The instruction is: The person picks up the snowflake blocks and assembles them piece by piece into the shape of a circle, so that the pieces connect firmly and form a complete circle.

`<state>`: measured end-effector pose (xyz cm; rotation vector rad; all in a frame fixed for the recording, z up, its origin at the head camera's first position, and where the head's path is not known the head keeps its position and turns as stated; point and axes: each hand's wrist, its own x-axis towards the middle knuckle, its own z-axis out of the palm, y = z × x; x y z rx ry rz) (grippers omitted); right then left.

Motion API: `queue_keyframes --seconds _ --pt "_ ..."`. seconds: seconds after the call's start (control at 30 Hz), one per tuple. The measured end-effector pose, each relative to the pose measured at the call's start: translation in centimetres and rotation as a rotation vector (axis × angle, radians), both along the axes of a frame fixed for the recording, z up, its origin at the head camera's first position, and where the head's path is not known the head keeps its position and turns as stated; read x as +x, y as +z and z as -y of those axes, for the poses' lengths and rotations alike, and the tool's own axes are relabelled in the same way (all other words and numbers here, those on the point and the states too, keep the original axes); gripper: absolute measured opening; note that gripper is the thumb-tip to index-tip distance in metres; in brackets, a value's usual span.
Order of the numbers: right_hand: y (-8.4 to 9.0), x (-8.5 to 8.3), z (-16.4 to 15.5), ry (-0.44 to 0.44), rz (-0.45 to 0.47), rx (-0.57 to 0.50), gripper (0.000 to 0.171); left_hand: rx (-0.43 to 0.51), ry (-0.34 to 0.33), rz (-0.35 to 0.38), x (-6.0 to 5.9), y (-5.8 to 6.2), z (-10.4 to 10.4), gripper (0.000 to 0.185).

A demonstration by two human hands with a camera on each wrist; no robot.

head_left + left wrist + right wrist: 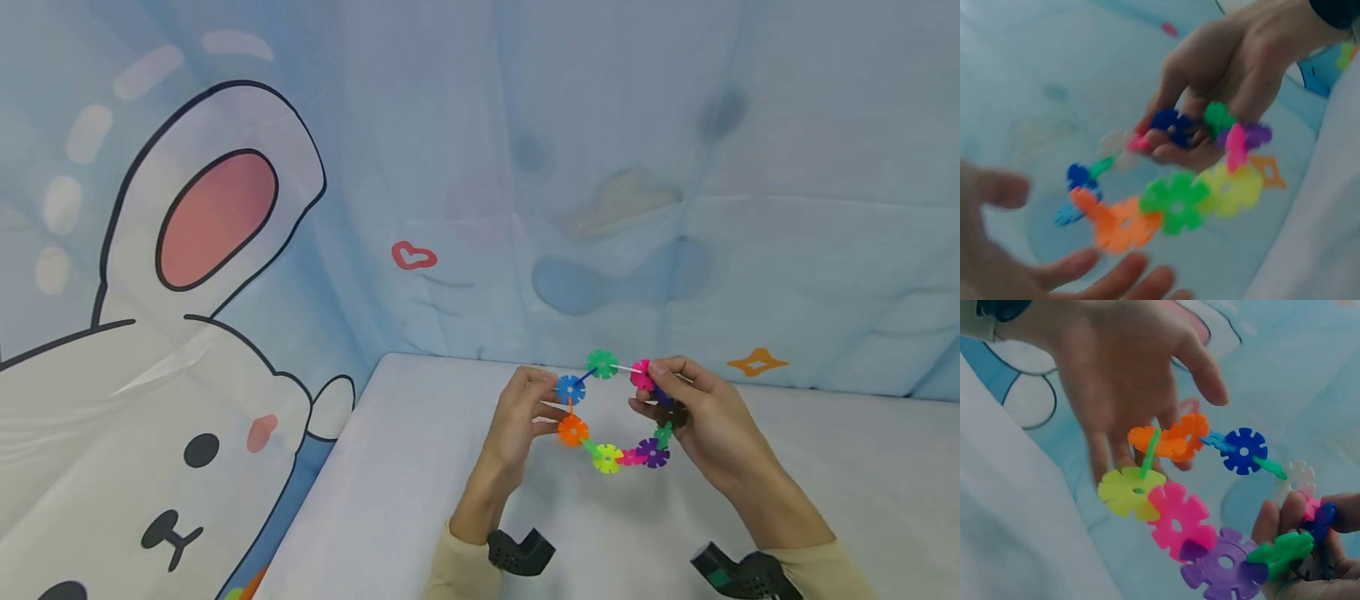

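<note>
A ring of linked plastic snowflake discs hangs in the air above the white table; its orange disc point(573, 431), yellow disc point(607, 458) and purple disc point(653, 452) show clearly. My right hand point(708, 425) grips the ring's right side, its thumb and fingers around the pink disc point(642, 374) and the dark blue disc point(1172, 127). A dark disc is partly hidden in that palm. On the ring's left my left hand point(513, 417) is spread, fingers loosely extended behind the orange discs point(1175, 439). Whether those fingertips touch the discs I cannot tell.
Below the hands is the white tabletop point(420, 442). A light blue printed curtain point(465, 167) hangs behind it, and a large cartoon rabbit point(135, 417) is printed at the left. Dark wrist cameras point(521, 552) are strapped over beige sleeves point(462, 567).
</note>
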<state>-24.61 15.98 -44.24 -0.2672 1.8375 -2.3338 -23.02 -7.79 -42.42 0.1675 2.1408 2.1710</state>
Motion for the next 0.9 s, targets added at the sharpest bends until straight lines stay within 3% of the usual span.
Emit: queue_keyframes --seconds 0.07,0.17,0.27,0.37,0.5,0.57,0.7,0.9 --pt "-0.9 -0.9 -0.8 -0.004 0.048 0.057 0.023 -0.11 -0.1 0.049 -0.7 -0.9 0.2 0.031" --pt "-2.5 -2.1 -1.9 0.008 0.106 0.161 0.031 -0.19 -0.247 0.12 -1.6 -2.5 0.2 0.025" --pt "-4.1 -3.0 -2.9 0.042 0.141 0.285 0.039 -0.199 -0.294 0.167 -2.2 -4.5 -0.3 0.019" --pt "-5.4 -3.5 -4.1 0.069 0.141 0.473 0.042 -0.167 -0.27 0.169 -2.7 -6.5 -0.8 0.02" --pt "-6.4 -3.9 -5.9 0.08 0.078 0.792 0.038 -0.078 -0.223 0.161 -3.2 -9.1 -1.4 0.022" --pt "-6.7 -4.0 -6.7 0.082 0.04 0.898 0.034 -0.042 -0.193 0.156 -3.3 -10.1 -1.6 0.021" --pt "-7.3 -4.0 -7.3 0.07 -0.043 1.008 0.025 -0.025 -0.14 0.117 -3.5 -11.5 -1.8 0.019" --pt "-8.0 -4.0 -7.2 0.004 -0.157 1.071 0.02 -0.029 -0.123 0.077 -3.7 -12.3 -2.0 0.017"
